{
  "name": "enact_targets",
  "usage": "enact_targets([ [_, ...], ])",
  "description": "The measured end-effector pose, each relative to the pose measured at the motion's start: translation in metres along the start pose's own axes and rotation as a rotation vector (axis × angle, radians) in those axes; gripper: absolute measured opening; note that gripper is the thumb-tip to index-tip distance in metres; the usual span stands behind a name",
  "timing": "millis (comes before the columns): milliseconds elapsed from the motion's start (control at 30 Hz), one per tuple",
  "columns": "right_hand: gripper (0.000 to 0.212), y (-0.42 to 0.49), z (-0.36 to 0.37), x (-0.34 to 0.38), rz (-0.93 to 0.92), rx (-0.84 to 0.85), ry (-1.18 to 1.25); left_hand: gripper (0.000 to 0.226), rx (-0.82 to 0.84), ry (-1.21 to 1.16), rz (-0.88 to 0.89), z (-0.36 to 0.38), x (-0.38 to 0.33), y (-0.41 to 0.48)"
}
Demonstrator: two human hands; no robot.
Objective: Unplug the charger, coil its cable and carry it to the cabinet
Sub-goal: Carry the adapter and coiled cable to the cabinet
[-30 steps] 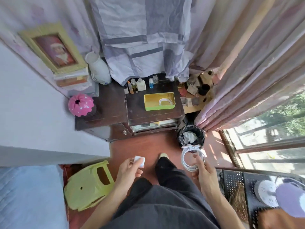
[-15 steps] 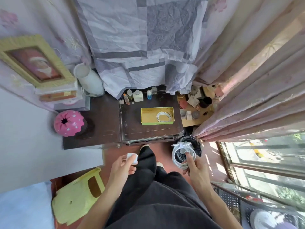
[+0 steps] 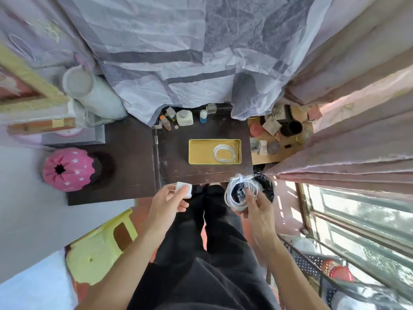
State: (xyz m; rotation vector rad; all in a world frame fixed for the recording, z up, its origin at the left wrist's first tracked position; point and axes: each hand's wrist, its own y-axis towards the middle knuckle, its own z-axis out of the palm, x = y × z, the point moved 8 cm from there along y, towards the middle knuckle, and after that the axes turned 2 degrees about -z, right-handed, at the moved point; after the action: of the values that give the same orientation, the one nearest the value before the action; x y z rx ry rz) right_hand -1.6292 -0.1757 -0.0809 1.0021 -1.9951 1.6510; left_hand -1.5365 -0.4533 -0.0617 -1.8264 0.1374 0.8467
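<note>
Head view — charger (image 3: 184,189) pinched in left hand (image 3: 168,203); coiled cable (image 3: 240,193) gripped by right hand (image 3: 257,210) at cabinet (image 3: 178,157) front edge — light, springy; best held across loops.

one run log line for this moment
stage: at cabinet | left hand: holds charger block | right hand: holds coiled cable | yellow tray: already contains another coil

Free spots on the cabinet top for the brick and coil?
Bare wood on the cabinet between the hinge line and the yellow tin. The tin's left half is free; another cable fills its right. The back edge is crowded with bottles. The left hand grips the brick, the right hand the coil.
</note>
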Motion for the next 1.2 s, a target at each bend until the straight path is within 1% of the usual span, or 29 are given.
enact_targets([
  [133,0.038,0.079,0.019,0.007,0.011,-0.079,-0.204,0.031,-0.040,-0.013,-0.022,0.019,0.004,0.025],
  [233,0.034,0.143,0.044,0.009,0.032,-0.067,-0.261,0.032,-0.039,-0.031,-0.040,0.030,0.012,0.044],
  [333,0.034,0.199,0.066,0.002,0.060,-0.050,-0.379,0.028,-0.036,-0.062,-0.053,0.038,0.018,0.062],
  [400,0.029,0.226,0.077,-0.009,0.110,-0.044,-0.432,0.032,-0.042,-0.073,-0.036,0.040,0.019,0.072],
  [500,0.028,0.252,0.091,-0.025,0.160,-0.050,-0.479,0.035,-0.039,-0.049,-0.024,0.041,0.023,0.081],
  [567,0.029,0.261,0.099,-0.031,0.182,-0.056,-0.508,0.034,-0.035,-0.038,-0.022,0.041,0.029,0.086],
  [667,0.028,0.269,0.104,-0.038,0.219,-0.076,-0.570,0.018,-0.052,-0.048,-0.030,0.039,0.036,0.091],
  [800,0.032,0.277,0.105,-0.042,0.207,-0.100,-0.647,0.019,-0.060,-0.049,-0.054,0.036,0.046,0.093],
  [933,0.036,0.277,0.103,-0.038,0.198,-0.113,-0.698,0.030,-0.057,-0.051,-0.121,0.031,0.057,0.095],
  [1067,0.027,0.266,0.099,-0.030,0.164,-0.140,-0.677,0.029,-0.066,-0.050,-0.152,0.032,0.058,0.095],
  [1133,0.029,0.256,0.094,-0.023,0.110,-0.131,-0.635,0.026,-0.074,-0.052,-0.140,0.035,0.051,0.093],
  [1167,0.024,0.250,0.092,-0.019,0.091,-0.108,-0.617,0.024,-0.079,-0.052,-0.128,0.037,0.047,0.091],
  [1200,0.015,0.243,0.089,-0.017,0.068,-0.075,-0.591,0.023,-0.084,-0.051,-0.112,0.039,0.042,0.091],
])
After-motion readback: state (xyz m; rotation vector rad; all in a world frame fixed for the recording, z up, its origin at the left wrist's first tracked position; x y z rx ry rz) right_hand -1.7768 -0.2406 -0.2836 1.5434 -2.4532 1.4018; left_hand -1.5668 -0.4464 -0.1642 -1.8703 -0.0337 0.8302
